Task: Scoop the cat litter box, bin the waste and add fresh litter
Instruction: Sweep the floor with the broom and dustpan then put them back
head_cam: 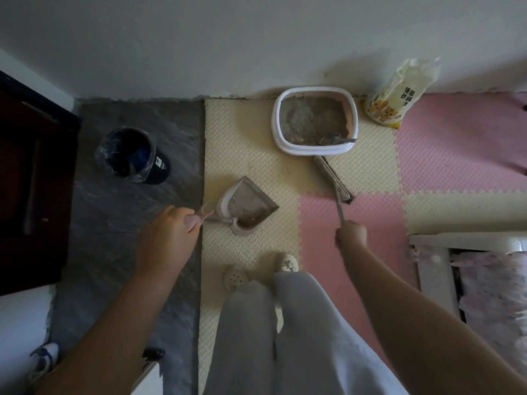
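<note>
The left hand (174, 223) grips the pink handle of the dustpan (248, 206), which sits tilted on the foam mat (242, 138) at 11 o'clock. The right hand (351, 233) is clenched around the stick of the broom (332, 178), whose head lies at 1 o'clock, just below the litter box (278, 129) at the wall. Best to lay the pan's lip flat against the mat, then draw short strokes toward it, since the ribbed surface likely traps grains. The lined bin (128, 153) waits at 10 o'clock.

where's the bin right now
In the head view the bin, lined with a clear bag, stands on the grey floor at the left, beyond the left hand and left of the dustpan.
</note>
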